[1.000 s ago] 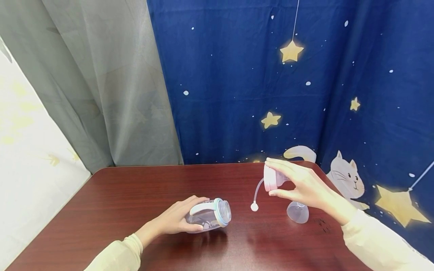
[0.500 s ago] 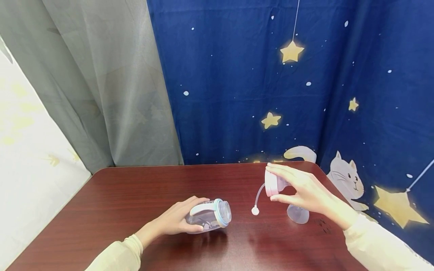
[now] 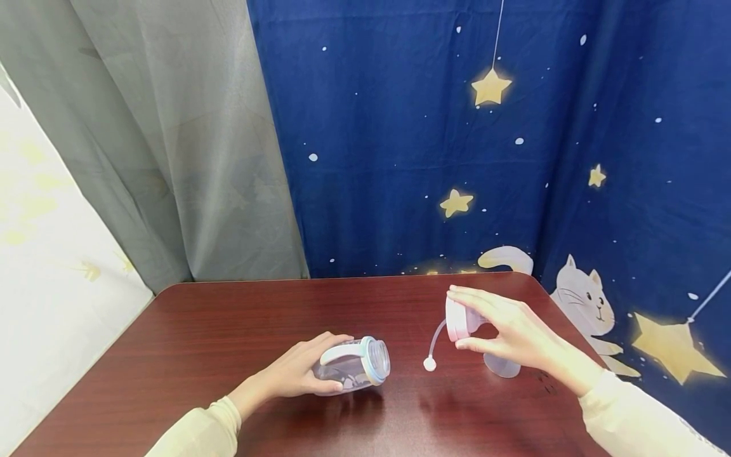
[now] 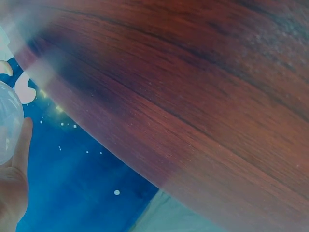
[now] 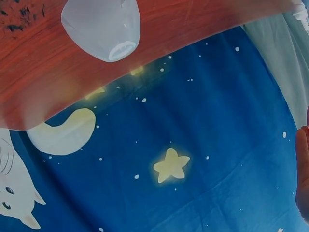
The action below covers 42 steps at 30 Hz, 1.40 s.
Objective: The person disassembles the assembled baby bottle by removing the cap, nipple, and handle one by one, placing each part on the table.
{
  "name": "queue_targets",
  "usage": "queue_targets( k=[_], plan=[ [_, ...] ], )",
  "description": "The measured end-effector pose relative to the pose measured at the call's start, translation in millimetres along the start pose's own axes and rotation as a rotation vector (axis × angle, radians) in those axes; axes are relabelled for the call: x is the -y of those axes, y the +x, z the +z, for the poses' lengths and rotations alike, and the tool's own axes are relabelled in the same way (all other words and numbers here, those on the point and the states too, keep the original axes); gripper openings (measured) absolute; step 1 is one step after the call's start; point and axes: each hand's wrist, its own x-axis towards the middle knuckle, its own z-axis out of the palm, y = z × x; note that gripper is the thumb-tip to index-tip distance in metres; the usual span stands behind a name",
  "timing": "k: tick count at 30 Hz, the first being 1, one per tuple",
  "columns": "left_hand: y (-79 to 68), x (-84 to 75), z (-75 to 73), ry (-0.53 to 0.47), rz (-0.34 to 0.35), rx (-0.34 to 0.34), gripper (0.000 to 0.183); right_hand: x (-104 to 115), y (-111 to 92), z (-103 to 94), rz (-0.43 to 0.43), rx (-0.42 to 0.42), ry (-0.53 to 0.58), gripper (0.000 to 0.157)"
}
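Head view: left hand (image 3: 294,371) lies curled over a clear bottle (image 3: 349,369) lying on its side on the dark wood table (image 3: 228,330), fingers over the top and thumb at the near side, gripping it; bottle's open mouth w/ pale blue ring and white handle points right, past the fingertips. Right hand (image 3: 505,324) holds a pink lid (image 3: 455,319) above the table, index finger over its top edge, thumb under the bottom edge, so it's pinched; lid's flat face is turned left, towards the bottle, the two well apart. A thin straw (image 3: 434,339) w/ a white ball end hangs from the lid down-left, ball near the tabletop. A clear cap (image 3: 501,365) stands on the table just under the right palm, partly hidden. Blue star-and-cat curtain behind, grey curtain at left. Left wrist view: only a thumb (image 4: 19,145) against the bottle's (image 4: 8,121) clear rounded wall at far left edge; rest is wood grain and blue cloth, no lid seen. Right wrist view: shows the clear cap (image 5: 102,26) in full, wide end on the table, narrow ringed end free, apart from the hand; a fingertip (image 5: 303,169) at right edge, lid and bottle out of frame.
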Motion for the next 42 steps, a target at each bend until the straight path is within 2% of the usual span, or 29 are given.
queue_targets(
  k=[19,27,42],
  plan=[
    [-0.9,0.5,1.5,0.002,-0.005,-0.001,0.068,2.3,-10.9,5.9,0.002,0.017,-0.002,0.066],
    [-1.3,-0.2,1.4,0.005,-0.004,-0.006,0.068,3.6,-19.3,5.5,0.075,0.090,-0.008,0.071],
    [-3.3,-4.0,1.1,0.000,-0.015,-0.004,0.068,4.4,-32.4,9.4,0.078,0.109,-0.011,0.070]
  ],
)
